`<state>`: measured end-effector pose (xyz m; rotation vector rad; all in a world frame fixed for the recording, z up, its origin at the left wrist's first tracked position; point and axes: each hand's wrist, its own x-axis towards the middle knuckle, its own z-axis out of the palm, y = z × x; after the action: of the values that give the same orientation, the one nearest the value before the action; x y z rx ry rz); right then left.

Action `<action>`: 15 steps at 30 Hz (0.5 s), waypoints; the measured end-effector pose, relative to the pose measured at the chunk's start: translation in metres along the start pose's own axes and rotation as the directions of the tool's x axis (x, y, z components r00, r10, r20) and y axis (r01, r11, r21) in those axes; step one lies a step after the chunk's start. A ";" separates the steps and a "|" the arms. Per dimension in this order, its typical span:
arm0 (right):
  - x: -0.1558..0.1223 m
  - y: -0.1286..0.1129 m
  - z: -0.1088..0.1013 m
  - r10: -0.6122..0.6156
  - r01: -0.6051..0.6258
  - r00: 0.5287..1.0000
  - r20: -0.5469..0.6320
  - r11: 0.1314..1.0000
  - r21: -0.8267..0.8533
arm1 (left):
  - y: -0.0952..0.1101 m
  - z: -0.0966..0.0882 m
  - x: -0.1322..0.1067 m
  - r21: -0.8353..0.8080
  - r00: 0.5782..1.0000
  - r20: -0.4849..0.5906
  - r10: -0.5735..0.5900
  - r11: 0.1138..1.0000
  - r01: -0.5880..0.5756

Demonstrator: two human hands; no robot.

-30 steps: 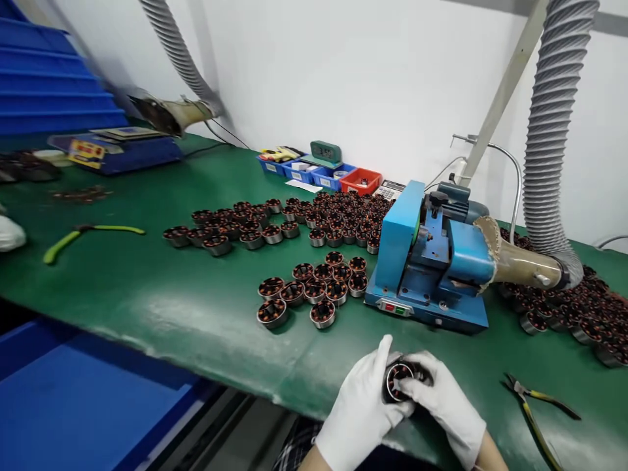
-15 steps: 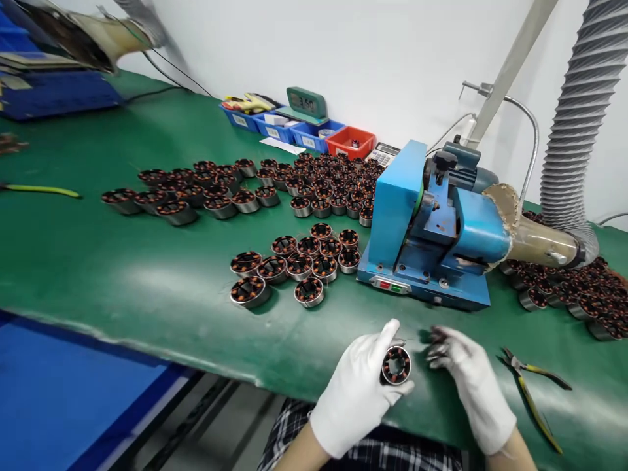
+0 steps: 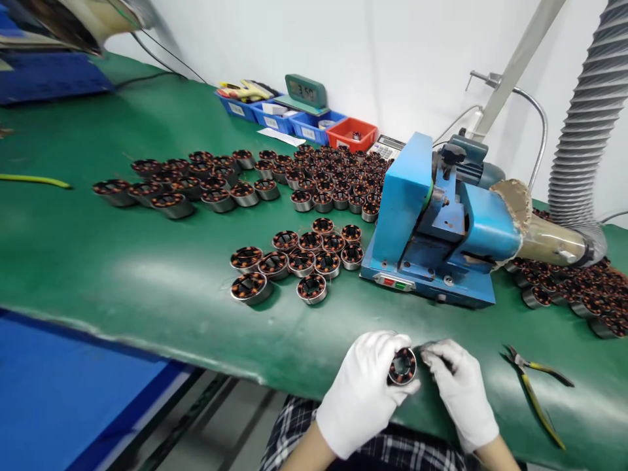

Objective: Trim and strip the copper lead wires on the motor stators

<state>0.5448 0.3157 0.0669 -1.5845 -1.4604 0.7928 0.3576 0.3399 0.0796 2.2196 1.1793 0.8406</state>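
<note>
A round motor stator point(image 3: 402, 366), a metal ring with copper windings inside, is gripped by my white-gloved left hand point(image 3: 366, 386). Its open face is turned up toward the camera. Just right of it is my right hand point(image 3: 458, 386), also gloved, with thumb and fingers pinched together and dark smudges on the fingertips. A thin wire may be between those fingers, but it is too fine to make out. Yellow-handled cutting pliers point(image 3: 527, 369) lie spread on the table to the right of my right hand.
A blue belt-grinding machine point(image 3: 432, 229) stands ahead, joined to a grey duct hose point(image 3: 581, 131). Many stators point(image 3: 311, 288) stand in groups left of it, with more point(image 3: 537, 297) on the right. Blue bins point(image 3: 314, 127) and a red bin point(image 3: 350, 134) line the wall.
My right hand has come in closer to the stator, and its fingers have closed into a pinch. The left hand still holds the stator, shifted slightly right in view.
</note>
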 end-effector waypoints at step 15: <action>-0.026 -0.011 -0.001 -0.290 0.435 0.862 0.416 0.845 -0.312 | 0.030 -0.005 0.008 0.042 0.990 0.113 0.088 0.995 -0.094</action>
<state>0.5376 0.2901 0.0748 -1.4096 -2.2312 0.5925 0.3738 0.3317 0.1053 2.3417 1.0634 0.7212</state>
